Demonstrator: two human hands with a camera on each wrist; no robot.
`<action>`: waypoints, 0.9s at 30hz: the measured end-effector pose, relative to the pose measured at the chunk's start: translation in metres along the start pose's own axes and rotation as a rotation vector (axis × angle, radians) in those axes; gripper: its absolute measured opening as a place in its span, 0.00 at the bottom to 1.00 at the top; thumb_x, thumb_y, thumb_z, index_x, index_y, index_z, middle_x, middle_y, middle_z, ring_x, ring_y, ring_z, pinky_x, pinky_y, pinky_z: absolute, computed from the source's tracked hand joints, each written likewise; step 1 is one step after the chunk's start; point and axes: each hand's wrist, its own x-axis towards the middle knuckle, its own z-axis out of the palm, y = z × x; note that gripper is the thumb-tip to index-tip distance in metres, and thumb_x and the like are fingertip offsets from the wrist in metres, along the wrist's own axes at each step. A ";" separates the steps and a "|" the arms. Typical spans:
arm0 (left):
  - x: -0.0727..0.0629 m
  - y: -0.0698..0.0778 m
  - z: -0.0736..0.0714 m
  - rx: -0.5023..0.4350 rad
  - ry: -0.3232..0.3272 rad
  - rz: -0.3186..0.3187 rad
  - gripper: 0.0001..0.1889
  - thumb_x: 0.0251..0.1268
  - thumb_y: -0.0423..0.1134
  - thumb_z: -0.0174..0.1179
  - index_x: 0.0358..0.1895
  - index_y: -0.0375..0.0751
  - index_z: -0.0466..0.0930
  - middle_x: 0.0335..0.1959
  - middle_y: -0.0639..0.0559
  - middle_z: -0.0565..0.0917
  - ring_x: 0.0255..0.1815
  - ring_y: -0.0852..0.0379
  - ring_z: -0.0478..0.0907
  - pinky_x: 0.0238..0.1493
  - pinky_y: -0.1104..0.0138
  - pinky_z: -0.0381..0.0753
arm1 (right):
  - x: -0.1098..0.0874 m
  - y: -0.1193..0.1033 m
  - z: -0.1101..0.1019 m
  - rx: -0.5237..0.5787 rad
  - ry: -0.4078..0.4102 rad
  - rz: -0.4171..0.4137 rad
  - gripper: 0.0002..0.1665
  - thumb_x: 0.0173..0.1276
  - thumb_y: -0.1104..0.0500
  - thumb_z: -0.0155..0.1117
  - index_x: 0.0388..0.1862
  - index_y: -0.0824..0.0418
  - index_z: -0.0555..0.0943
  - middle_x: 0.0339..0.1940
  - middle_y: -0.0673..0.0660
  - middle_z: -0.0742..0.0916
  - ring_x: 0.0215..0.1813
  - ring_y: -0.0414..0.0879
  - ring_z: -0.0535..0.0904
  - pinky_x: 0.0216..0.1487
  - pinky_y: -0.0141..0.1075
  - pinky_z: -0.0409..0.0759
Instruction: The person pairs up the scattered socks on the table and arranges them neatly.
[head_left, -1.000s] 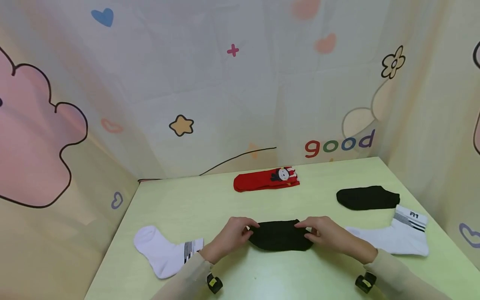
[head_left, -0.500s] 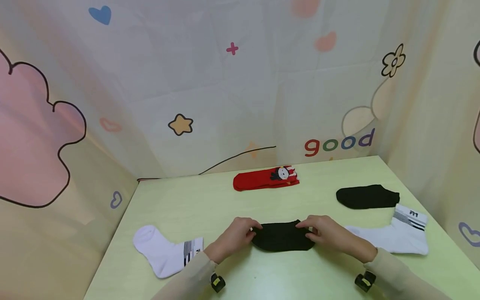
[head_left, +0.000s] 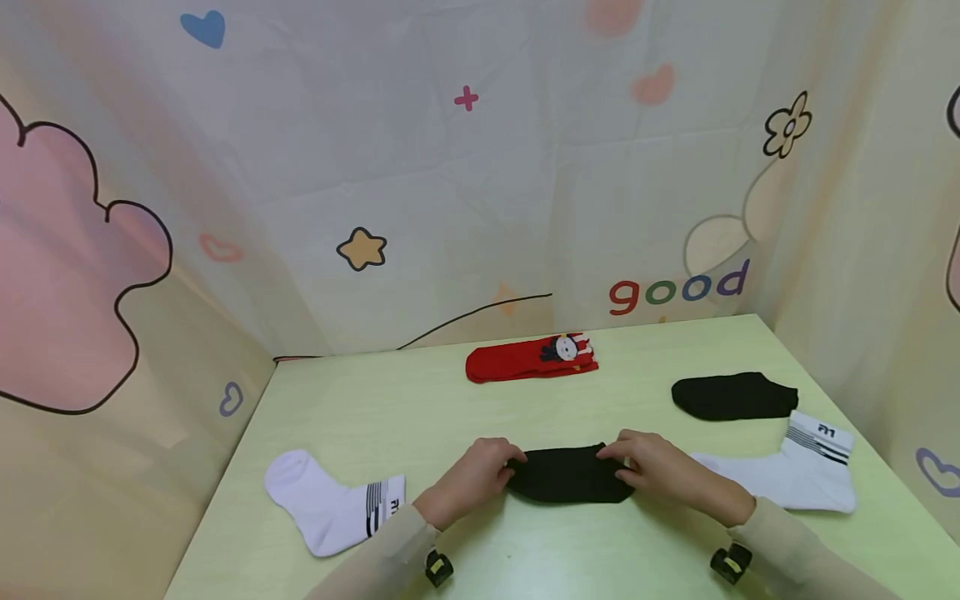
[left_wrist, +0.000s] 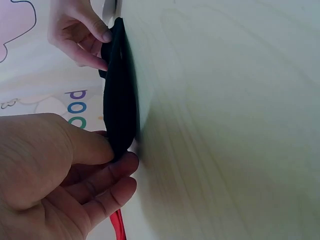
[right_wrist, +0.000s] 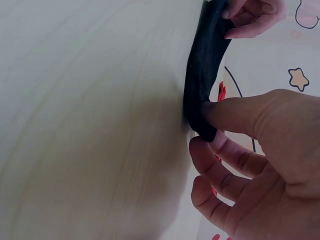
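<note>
A black ankle sock [head_left: 570, 477] lies near the front middle of the table, stretched sideways between both hands. My left hand [head_left: 474, 477] pinches its left end between thumb and fingers; the left wrist view shows the thumb on the black cloth [left_wrist: 119, 100]. At the other end, my right hand [head_left: 651, 468] pinches the sock near its upper right corner. In the right wrist view the thumb presses on the cloth [right_wrist: 202, 75], while the outer fingers are loosely curled below it. The sock's two ends are partly covered by the fingers.
Another black sock [head_left: 735, 396] lies at the right, just behind a white striped sock [head_left: 817, 475] partly hidden by the right forearm. A second white sock [head_left: 322, 504] is at the left beside the left sleeve. Red socks [head_left: 517, 360] lie at the back before a printed curtain [head_left: 480, 183].
Both hands have shifted slightly to the right with the black sock between them, the left hand a little more. The other socks stay where they were.
</note>
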 end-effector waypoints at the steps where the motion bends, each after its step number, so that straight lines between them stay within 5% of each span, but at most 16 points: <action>1: 0.000 0.000 0.000 0.008 0.001 0.004 0.13 0.67 0.24 0.63 0.52 0.37 0.87 0.48 0.49 0.89 0.51 0.57 0.84 0.56 0.67 0.81 | 0.000 0.000 0.000 -0.002 0.002 -0.002 0.17 0.63 0.71 0.73 0.51 0.67 0.86 0.37 0.52 0.83 0.29 0.33 0.70 0.31 0.30 0.75; 17: 0.001 0.000 0.003 0.149 0.033 0.010 0.10 0.67 0.32 0.68 0.50 0.42 0.89 0.42 0.52 0.84 0.45 0.58 0.80 0.50 0.71 0.81 | -0.001 0.005 0.000 -0.026 0.005 0.020 0.17 0.62 0.70 0.74 0.51 0.67 0.87 0.37 0.51 0.81 0.32 0.34 0.74 0.33 0.31 0.78; 27: 0.000 -0.002 0.006 0.160 0.036 0.003 0.10 0.68 0.33 0.68 0.50 0.42 0.89 0.41 0.52 0.82 0.44 0.58 0.78 0.48 0.72 0.80 | -0.002 0.004 -0.001 -0.027 0.014 0.032 0.17 0.62 0.70 0.74 0.51 0.67 0.87 0.36 0.52 0.80 0.30 0.33 0.73 0.32 0.30 0.76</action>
